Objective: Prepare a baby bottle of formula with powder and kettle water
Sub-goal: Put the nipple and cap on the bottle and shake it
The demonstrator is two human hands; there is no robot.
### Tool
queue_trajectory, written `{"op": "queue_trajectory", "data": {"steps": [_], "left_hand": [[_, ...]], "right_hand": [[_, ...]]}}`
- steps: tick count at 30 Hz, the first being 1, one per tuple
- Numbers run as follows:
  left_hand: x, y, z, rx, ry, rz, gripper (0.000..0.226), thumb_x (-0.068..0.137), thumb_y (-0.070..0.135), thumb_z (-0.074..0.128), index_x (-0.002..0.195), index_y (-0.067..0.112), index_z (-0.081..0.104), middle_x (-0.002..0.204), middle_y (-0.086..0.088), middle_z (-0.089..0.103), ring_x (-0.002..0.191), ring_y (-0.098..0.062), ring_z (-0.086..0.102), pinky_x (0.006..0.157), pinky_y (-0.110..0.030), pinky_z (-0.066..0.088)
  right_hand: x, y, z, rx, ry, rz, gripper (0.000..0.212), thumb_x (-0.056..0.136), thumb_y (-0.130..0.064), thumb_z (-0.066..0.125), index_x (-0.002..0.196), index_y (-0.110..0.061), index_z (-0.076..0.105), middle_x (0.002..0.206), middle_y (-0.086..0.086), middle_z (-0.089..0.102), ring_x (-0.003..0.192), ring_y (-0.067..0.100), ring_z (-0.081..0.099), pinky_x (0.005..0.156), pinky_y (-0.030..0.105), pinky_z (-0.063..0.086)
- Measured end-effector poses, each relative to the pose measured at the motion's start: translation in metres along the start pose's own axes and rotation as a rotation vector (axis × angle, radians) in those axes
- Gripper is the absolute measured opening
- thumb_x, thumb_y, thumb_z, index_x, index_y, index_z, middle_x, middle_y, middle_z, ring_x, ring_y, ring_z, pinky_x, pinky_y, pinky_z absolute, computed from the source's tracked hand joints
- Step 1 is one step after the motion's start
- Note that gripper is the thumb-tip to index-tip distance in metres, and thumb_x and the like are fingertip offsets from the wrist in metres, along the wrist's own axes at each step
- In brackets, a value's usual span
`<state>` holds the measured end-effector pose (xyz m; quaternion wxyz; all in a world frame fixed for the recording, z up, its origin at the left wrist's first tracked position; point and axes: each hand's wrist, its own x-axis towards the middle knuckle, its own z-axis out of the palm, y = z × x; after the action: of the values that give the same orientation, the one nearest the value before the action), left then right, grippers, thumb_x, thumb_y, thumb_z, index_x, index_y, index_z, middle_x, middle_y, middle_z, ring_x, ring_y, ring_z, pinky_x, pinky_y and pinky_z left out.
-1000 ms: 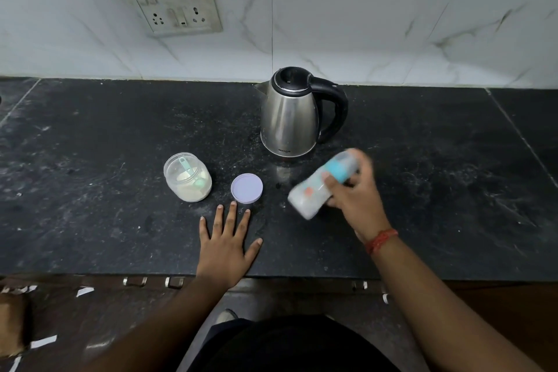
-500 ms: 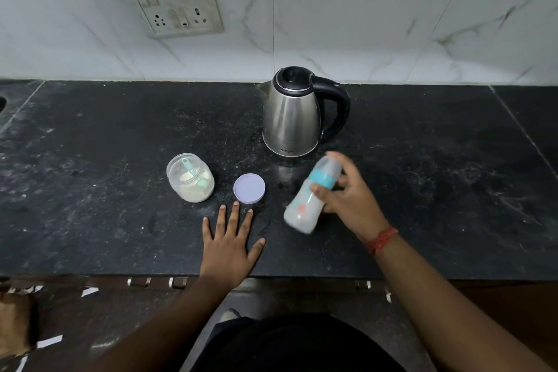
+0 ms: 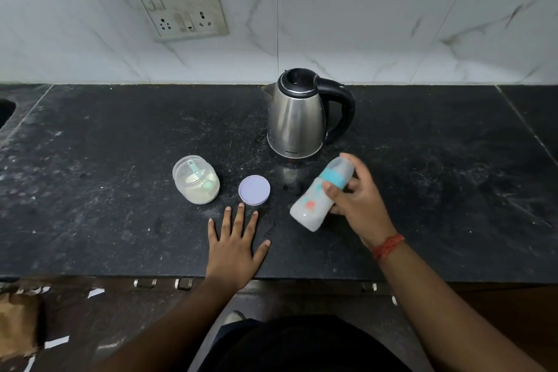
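Observation:
My right hand (image 3: 359, 205) grips a baby bottle (image 3: 314, 202) with a teal collar and clear cap, tilted above the counter with its base toward me and milky liquid inside. A steel kettle (image 3: 294, 121) with a black lid and handle stands just behind it. To the left sits an open clear jar of formula powder (image 3: 196, 180) with a teal scoop in it, and its lilac lid (image 3: 254, 190) lies flat beside it. My left hand (image 3: 237, 246) rests flat on the black counter (image 3: 105, 190), fingers spread, just in front of the lid.
A switch and socket plate (image 3: 178, 5) hangs on the white tiled wall behind. A sink edge (image 3: 4, 110) shows at the far left. Drawer handles (image 3: 163, 283) run under the counter's front edge.
My right hand has been swinging the bottle back and forth, changing its tilt and position slightly between frames. The left hand, jar, lid and kettle stay put.

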<state>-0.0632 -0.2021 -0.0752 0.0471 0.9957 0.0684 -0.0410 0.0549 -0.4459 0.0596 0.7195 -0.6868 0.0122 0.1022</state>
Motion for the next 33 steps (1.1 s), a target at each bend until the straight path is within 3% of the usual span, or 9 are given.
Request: {"op": "queue_trajectory", "data": {"steps": [4, 7, 11, 15, 18, 22, 25, 29, 33], "left_hand": [[0.001, 0.002, 0.000, 0.003, -0.003, -0.003, 0.079, 0.098, 0.075, 0.009, 0.162, 0.030, 0.023, 0.171, -0.006, 0.017, 0.159, -0.033, 0.009, 0.123, -0.066, 0.008], [0.000, 0.000, 0.001, -0.001, 0.006, 0.004, 0.079, 0.098, 0.074, 0.010, 0.162, 0.030, 0.025, 0.171, -0.006, 0.019, 0.158, -0.033, 0.011, 0.123, -0.066, 0.008], [0.001, 0.001, 0.000, 0.010, -0.004, -0.002, 0.079, 0.098, 0.075, 0.009, 0.162, 0.030, 0.023, 0.171, -0.006, 0.018, 0.159, -0.033, 0.010, 0.123, -0.066, 0.007], [0.000, -0.001, 0.000, 0.002, 0.000, 0.007, 0.078, 0.099, 0.074, 0.012, 0.162, 0.029, 0.025, 0.170, -0.007, 0.021, 0.158, -0.034, 0.012, 0.122, -0.067, 0.009], [0.000, 0.002, -0.001, 0.004, -0.002, 0.006, 0.078, 0.099, 0.074, 0.011, 0.162, 0.029, 0.026, 0.170, -0.007, 0.021, 0.158, -0.034, 0.012, 0.122, -0.067, 0.009], [0.000, -0.001, 0.000, 0.004, 0.000, 0.007, 0.079, 0.099, 0.074, 0.010, 0.162, 0.029, 0.024, 0.171, -0.006, 0.018, 0.159, -0.033, 0.010, 0.123, -0.066, 0.009], [0.001, 0.001, 0.000, 0.009, -0.009, -0.001, 0.079, 0.099, 0.074, 0.011, 0.162, 0.029, 0.026, 0.171, -0.006, 0.019, 0.158, -0.034, 0.012, 0.123, -0.067, 0.010], [0.000, 0.000, 0.000, 0.002, -0.001, 0.007, 0.078, 0.099, 0.073, 0.012, 0.161, 0.028, 0.029, 0.170, -0.007, 0.022, 0.158, -0.034, 0.015, 0.122, -0.067, 0.011], [0.001, 0.002, 0.001, 0.009, -0.001, -0.001, 0.079, 0.099, 0.074, 0.011, 0.162, 0.029, 0.025, 0.171, -0.006, 0.018, 0.159, -0.033, 0.011, 0.123, -0.066, 0.009]], "right_hand": [[-0.004, 0.002, -0.002, 0.163, 0.222, -0.020, 0.058, 0.093, -0.020, 0.071, 0.141, -0.035, 0.042, 0.129, 0.007, 0.061, 0.110, 0.021, 0.069, 0.079, 0.043, 0.063], [-0.005, 0.008, 0.001, -0.034, -0.027, -0.005, 0.062, 0.088, -0.016, 0.077, 0.135, -0.044, 0.049, 0.126, 0.012, 0.063, 0.109, 0.026, 0.070, 0.078, 0.048, 0.063], [-0.005, 0.005, -0.002, 0.123, 0.182, -0.034, 0.063, 0.090, -0.019, 0.075, 0.141, -0.037, 0.044, 0.129, 0.008, 0.063, 0.114, 0.024, 0.068, 0.081, 0.047, 0.062], [-0.006, 0.006, -0.003, -0.029, -0.061, -0.016, 0.066, 0.086, -0.009, 0.078, 0.135, -0.043, 0.051, 0.123, 0.006, 0.066, 0.111, 0.027, 0.069, 0.081, 0.050, 0.062], [-0.003, 0.006, -0.007, 0.137, 0.180, -0.013, 0.062, 0.089, -0.017, 0.075, 0.140, -0.039, 0.046, 0.128, 0.007, 0.063, 0.114, 0.023, 0.068, 0.080, 0.046, 0.062], [-0.002, 0.012, -0.004, -0.094, -0.054, -0.008, 0.068, 0.083, -0.016, 0.082, 0.135, -0.048, 0.051, 0.125, 0.005, 0.066, 0.114, 0.027, 0.068, 0.081, 0.050, 0.062], [-0.001, 0.008, -0.008, 0.085, 0.178, -0.015, 0.059, 0.089, -0.019, 0.076, 0.135, -0.042, 0.048, 0.126, 0.004, 0.063, 0.113, 0.024, 0.068, 0.080, 0.047, 0.062], [-0.003, 0.006, -0.003, -0.052, -0.052, -0.007, 0.063, 0.086, -0.011, 0.078, 0.134, -0.042, 0.051, 0.121, 0.007, 0.066, 0.108, 0.027, 0.070, 0.080, 0.049, 0.063], [0.001, 0.004, -0.004, 0.112, 0.188, -0.022, 0.060, 0.091, -0.016, 0.074, 0.139, -0.034, 0.043, 0.123, 0.002, 0.062, 0.111, 0.023, 0.068, 0.079, 0.046, 0.063]]}}
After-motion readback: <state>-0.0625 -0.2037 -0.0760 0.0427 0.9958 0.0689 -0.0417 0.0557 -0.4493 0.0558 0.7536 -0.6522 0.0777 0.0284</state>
